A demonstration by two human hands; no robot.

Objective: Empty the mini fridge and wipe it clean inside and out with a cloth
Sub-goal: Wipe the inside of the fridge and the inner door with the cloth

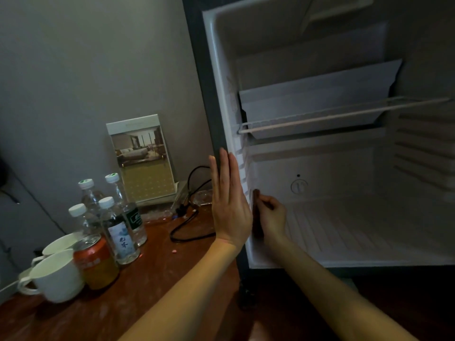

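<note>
On my head view, the mini fridge (344,168) fills the right half of the frame, door side open. My left hand (230,203) stands upright at center, fingers straight and together, palm flat against the fridge's left front edge. My right hand (273,215) reaches in at lower center, fingers curled round a dark cloth (256,193) held against the inner left wall. At lower left, 4 bottles (118,230), 1 can (94,262) and 2 cups (57,276) stand on the table (160,267).
</note>
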